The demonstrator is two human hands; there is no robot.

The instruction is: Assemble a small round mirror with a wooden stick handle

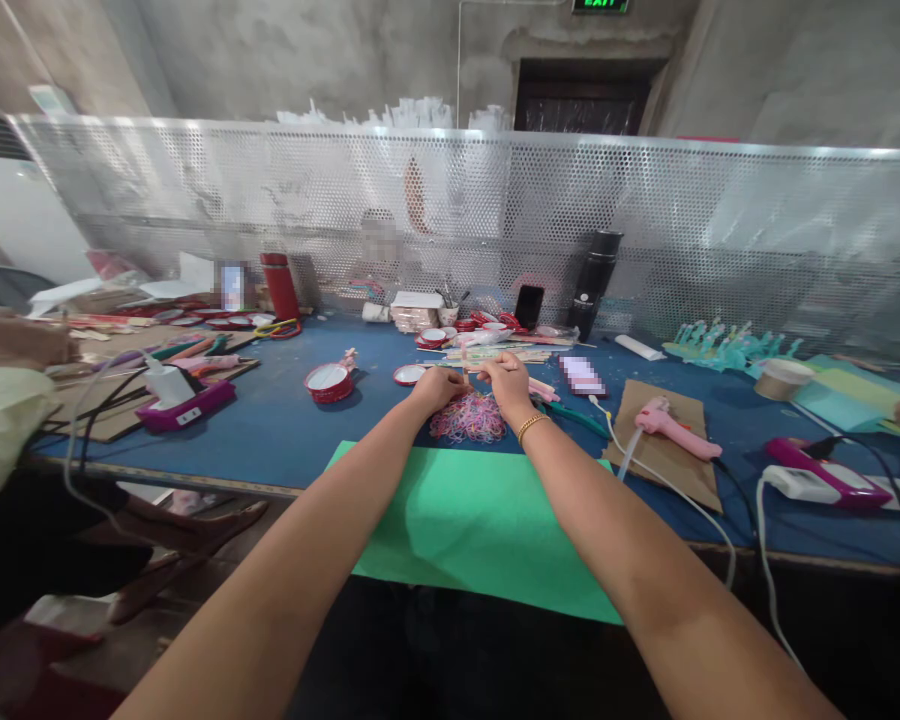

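Note:
My left hand (442, 388) is closed, its fingertips pinched together just above a tangled pile of multicoloured loops (469, 420) that look like small rubber bands. Close beside it, my right hand (506, 383) is also pinched, with a gold bracelet (532, 428) on the wrist. A thin, pale, stick-like piece (465, 362) rises between the fingertips; which hand grips it I cannot tell. What else the fingers hold is too small to make out. Green sheet material (480, 520) lies below my forearms, over the table's front edge.
Red tape rolls (328, 383) stand on the blue table (270, 430). To the right, a pink glue gun (679, 428) lies on cardboard (701, 480), near a corded power strip (832, 475). A black flask (596, 285) stands behind. Another person's hand (19, 338) is at left.

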